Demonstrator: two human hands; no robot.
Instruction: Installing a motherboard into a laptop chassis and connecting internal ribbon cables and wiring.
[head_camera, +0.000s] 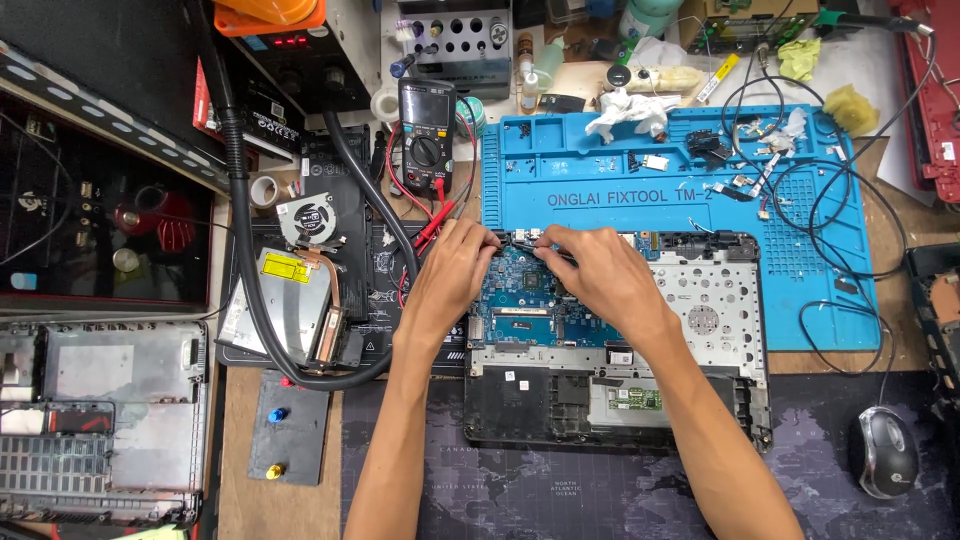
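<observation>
Both hands met over the blue circuit board of an opened laptop base lying across a blue repair mat on the table; the left hand steadied its top edge, fingers curled, while the right hand pinched something too small to identify there, a multimeter within reach

Two bare forearms enter from six o'clock and rise toward twelve o'clock, narrowing to the wrists. No sleeves show anywhere along them; both arms are uncovered from the lower edge of the view up to the hands. The left hand, toward nine o'clock, wears no glove, ring, watch or strap. The right hand, toward three o'clock, is likewise ungloved, with nothing worn on its wrist or fingers. The arms are slim, with tendons faintly visible at the wrists. Fingernails are too small to make out.
</observation>
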